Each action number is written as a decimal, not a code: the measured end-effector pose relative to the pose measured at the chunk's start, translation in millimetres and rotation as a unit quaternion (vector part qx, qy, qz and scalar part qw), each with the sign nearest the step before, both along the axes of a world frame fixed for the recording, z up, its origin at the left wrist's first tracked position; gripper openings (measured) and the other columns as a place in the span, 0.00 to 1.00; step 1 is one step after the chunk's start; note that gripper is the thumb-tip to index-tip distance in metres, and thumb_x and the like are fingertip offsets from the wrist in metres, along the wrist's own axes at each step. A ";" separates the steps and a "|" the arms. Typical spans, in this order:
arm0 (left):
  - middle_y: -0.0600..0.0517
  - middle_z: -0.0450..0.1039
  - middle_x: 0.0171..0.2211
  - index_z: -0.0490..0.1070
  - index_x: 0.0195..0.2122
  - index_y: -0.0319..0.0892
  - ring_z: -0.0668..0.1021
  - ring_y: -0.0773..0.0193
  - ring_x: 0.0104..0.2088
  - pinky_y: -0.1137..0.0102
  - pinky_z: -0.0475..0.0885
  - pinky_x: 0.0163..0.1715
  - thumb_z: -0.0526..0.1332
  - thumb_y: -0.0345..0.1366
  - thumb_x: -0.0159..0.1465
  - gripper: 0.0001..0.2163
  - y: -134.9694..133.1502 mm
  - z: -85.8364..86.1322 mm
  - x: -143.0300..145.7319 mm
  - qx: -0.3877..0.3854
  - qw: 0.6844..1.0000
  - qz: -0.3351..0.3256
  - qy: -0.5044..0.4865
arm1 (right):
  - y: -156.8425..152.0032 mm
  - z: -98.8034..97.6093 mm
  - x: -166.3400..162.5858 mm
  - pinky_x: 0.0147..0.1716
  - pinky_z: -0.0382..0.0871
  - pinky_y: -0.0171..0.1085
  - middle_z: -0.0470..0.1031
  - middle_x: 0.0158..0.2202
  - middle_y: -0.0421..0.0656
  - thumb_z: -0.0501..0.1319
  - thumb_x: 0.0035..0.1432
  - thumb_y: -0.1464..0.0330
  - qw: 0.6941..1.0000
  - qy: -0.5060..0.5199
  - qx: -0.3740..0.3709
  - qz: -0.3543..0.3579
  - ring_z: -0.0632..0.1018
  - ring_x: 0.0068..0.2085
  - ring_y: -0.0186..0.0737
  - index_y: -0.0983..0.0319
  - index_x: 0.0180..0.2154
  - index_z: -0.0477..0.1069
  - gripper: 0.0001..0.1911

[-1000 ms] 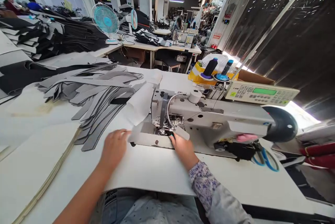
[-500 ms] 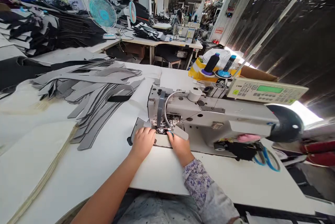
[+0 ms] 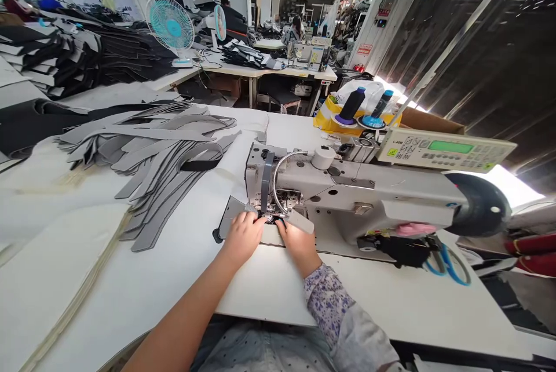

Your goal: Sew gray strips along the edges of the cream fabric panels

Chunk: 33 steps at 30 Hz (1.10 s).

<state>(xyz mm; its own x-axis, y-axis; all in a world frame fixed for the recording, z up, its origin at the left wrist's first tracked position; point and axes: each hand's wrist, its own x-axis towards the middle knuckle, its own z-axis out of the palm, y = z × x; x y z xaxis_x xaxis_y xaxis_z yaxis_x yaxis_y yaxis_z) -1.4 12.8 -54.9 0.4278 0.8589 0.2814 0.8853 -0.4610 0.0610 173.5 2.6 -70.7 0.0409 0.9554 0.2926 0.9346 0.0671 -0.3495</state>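
My left hand (image 3: pixel 244 237) lies at the left of the needle area of a sewing machine (image 3: pixel 347 186), its fingers bent and close together. Across from it, my right hand (image 3: pixel 300 246) has thumb and fingers closed just right of the presser foot (image 3: pixel 270 218). What the fingertips hold is small and mostly hidden. A grey flap (image 3: pixel 299 221) covers part of the right hand; I cannot tell whether it is fabric or a machine part. Beside the left fingers is a grey plate-like piece (image 3: pixel 231 210) with a black knob.
Grey fabric strips (image 3: pixel 169 157) are heaped on the white table (image 3: pixel 174 279) at left, near pale sheets (image 3: pixel 56 262). Blue-handled scissors (image 3: pixel 452 265) lie at right. Thread cones (image 3: pixel 353 106) and a control panel (image 3: pixel 447 149) stand behind the machine. Fans and other people are farther back.
My left hand has shifted slightly right, its fingertips closer to the presser foot. The right hand stays nearly in place. The camera view has shifted a little.
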 end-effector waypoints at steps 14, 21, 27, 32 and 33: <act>0.47 0.71 0.38 0.76 0.42 0.48 0.70 0.58 0.40 0.63 0.64 0.42 0.51 0.32 0.67 0.13 -1.5 4.7 2.3 -0.007 1.000 0.003 0.009 | 1.2 8.2 -2.7 0.45 0.67 0.36 0.77 0.36 0.45 0.55 0.66 0.63 1.000 0.016 -0.001 0.024 0.77 0.38 0.42 0.62 0.38 0.75 0.13; 0.48 0.71 0.36 0.75 0.49 0.52 0.70 0.58 0.38 0.63 0.64 0.42 0.52 0.32 0.67 0.15 -1.3 5.0 2.7 0.008 1.000 -0.002 0.016 | -1.4 0.3 0.1 0.43 0.68 0.35 0.77 0.33 0.45 0.54 0.67 0.63 1.000 0.029 0.003 0.007 0.77 0.37 0.42 0.62 0.35 0.76 0.14; 0.47 0.72 0.36 0.73 0.52 0.49 0.71 0.57 0.39 0.63 0.65 0.42 0.52 0.32 0.67 0.16 0.9 0.7 0.0 0.027 0.999 -0.001 0.026 | 1.8 0.8 10.1 0.43 0.68 0.33 0.78 0.34 0.44 0.56 0.66 0.64 0.998 0.041 0.017 0.039 0.77 0.40 0.40 0.61 0.40 0.76 0.12; 0.47 0.74 0.38 0.75 0.47 0.46 0.72 0.59 0.40 0.63 0.66 0.45 0.54 0.28 0.65 0.14 -9.2 7.2 -3.7 0.101 0.994 -0.036 -0.001 | -7.5 11.7 10.7 0.42 0.70 0.34 0.78 0.36 0.41 0.57 0.65 0.62 0.994 0.047 0.026 0.096 0.78 0.41 0.40 0.55 0.44 0.77 0.11; 0.47 0.74 0.40 0.75 0.46 0.45 0.73 0.58 0.42 0.63 0.66 0.48 0.54 0.29 0.65 0.13 -13.1 7.5 -4.7 0.120 0.992 -0.049 -0.009 | -12.7 13.7 10.4 0.40 0.70 0.33 0.78 0.36 0.40 0.58 0.65 0.62 0.992 0.044 0.021 0.114 0.78 0.39 0.39 0.54 0.44 0.76 0.10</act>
<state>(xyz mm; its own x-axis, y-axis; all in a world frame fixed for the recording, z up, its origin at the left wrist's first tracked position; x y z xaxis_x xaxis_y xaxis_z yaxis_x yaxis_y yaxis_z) -6.1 -0.2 -47.4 0.4981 0.7211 0.4816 0.8357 -0.5474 -0.0447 183.9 -10.0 -57.0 -0.1472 0.9299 0.3370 0.8600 0.2886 -0.4209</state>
